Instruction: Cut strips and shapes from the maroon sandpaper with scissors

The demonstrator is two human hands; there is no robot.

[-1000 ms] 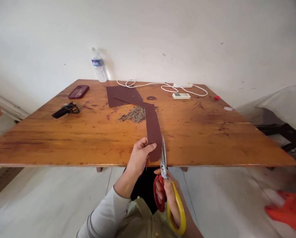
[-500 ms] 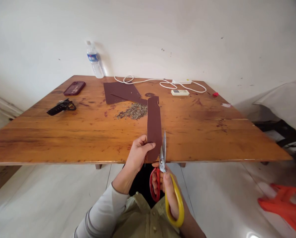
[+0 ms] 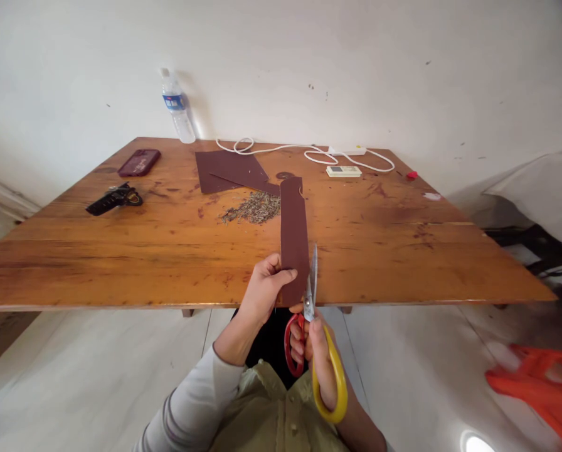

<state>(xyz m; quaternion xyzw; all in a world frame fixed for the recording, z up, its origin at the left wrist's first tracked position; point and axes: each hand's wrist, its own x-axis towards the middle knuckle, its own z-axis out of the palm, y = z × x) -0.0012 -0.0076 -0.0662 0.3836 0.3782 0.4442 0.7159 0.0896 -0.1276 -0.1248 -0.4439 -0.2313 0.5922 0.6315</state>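
Observation:
My left hand (image 3: 263, 287) pinches the lower part of a dark reddish-brown strip (image 3: 293, 232), thumb on top; I cannot tell if it is paper or leather. The strip stretches away over the table, with a small curl at its far right edge. In my right hand (image 3: 316, 351) is a pair of scissors (image 3: 310, 295) with one red and one yellow handle, the thumb in the yellow loop and fingers in the red one. Their blades are apart and point away from me, at the strip's right edge near its lower end. Beyond lie brown sheets (image 3: 222, 172) and a pile of small shreds (image 3: 256, 208).
On the wooden table (image 3: 144, 257) lie a phone (image 3: 139, 162), a black item resembling keys (image 3: 114, 198), a white remote (image 3: 344, 171) and a white cord (image 3: 271, 149). A plastic bottle (image 3: 177, 110) stands by the wall. An orange stool (image 3: 539, 383) is at the lower right.
The view has tilted and shifted slightly. Both hands keep their holds on the strip and the scissors, with the scissors still at the strip's right edge.

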